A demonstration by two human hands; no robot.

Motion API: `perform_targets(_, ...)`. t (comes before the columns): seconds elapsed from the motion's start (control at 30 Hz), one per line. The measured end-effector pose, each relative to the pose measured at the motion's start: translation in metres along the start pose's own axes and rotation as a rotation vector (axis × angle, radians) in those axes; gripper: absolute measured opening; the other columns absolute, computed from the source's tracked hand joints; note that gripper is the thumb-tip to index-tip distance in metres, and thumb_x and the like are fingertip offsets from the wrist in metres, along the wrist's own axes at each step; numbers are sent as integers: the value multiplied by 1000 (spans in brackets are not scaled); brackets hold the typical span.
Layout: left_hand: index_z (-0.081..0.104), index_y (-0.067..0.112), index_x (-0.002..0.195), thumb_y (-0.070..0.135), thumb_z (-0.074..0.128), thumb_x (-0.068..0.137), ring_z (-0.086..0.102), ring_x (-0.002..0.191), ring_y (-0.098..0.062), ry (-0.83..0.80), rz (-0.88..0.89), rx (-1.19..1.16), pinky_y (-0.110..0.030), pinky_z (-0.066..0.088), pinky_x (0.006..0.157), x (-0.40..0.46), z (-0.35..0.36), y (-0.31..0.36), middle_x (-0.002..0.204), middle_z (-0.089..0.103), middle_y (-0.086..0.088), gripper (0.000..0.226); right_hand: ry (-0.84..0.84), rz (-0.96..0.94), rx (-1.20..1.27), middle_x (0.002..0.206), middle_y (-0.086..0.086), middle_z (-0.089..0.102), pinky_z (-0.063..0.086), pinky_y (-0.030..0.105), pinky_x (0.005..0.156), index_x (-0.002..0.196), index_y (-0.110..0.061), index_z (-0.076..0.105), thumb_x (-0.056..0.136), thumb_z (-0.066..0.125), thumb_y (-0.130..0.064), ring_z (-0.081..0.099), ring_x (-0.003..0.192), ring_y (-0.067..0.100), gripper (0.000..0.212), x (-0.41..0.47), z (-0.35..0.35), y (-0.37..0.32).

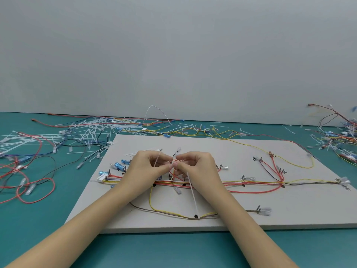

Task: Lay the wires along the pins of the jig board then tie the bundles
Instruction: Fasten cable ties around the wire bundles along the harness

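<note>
- Cable tie (pixel 191 187): white nylon strip, thin and long; judged light, springy, slick. Best taken near its head and tail tip, where the loop closes.
- Wires (pixel 251 183): red, yellow, grey and white strands, thin and limp; judged soft, easily kinked. Laid along the pins across the middle of the jig board (pixel 251 215), with a small branch lifted between both hands.
- Left hand (pixel 146 165): fingers curled, pinching the tie's upper end at the branch.
- Right hand (pixel 195 165): thumb and forefinger pinching the tie beside the left fingertips; its free tail hangs toward the board's near edge.
- Terminals (pixel 264 210): clear and blue sleeves at the wire ends, seated against pins.
</note>
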State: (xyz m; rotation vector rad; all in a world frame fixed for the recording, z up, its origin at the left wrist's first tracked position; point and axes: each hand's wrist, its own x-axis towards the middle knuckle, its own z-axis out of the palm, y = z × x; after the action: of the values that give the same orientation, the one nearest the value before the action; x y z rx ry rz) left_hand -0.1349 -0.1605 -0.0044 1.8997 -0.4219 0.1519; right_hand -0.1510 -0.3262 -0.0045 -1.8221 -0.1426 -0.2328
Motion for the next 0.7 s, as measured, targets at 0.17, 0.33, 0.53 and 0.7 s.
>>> perform_targets(0.17,77,40,73,18,75,83,50,57,-10,-58,-3,8,-26,37,56,2,0,-1,67,69,-9,24,-26,-9,57,65,6,73,53,21,54,78,-11,74,82,73,-5,72,61,17,7,0,-1,0)
perform_targets(0.33,76,44,74,18,71,87,50,57,-3,-81,11,13,-22,38,56,2,0,-1,63,67,1,29,-59,16,72,74,14,73,59,31,68,85,-6,75,87,66,1,72,68,21,11,0,-3,2)
perform_targets(0.53,77,35,83,10,71,86,61,66,3,-82,6,20,-18,47,64,0,1,-3,72,73,12,25,-45,30,80,75,17,70,61,35,73,89,2,73,88,62,5,70,69,24,11,-1,-5,-1)
perform_targets(0.7,78,23,85,9,78,79,67,65,-5,-1,-12,-7,-21,51,62,0,3,-6,72,75,4,16,-28,34,85,73,13,71,60,42,76,85,-2,72,88,63,3,70,70,27,11,-1,-3,-1)
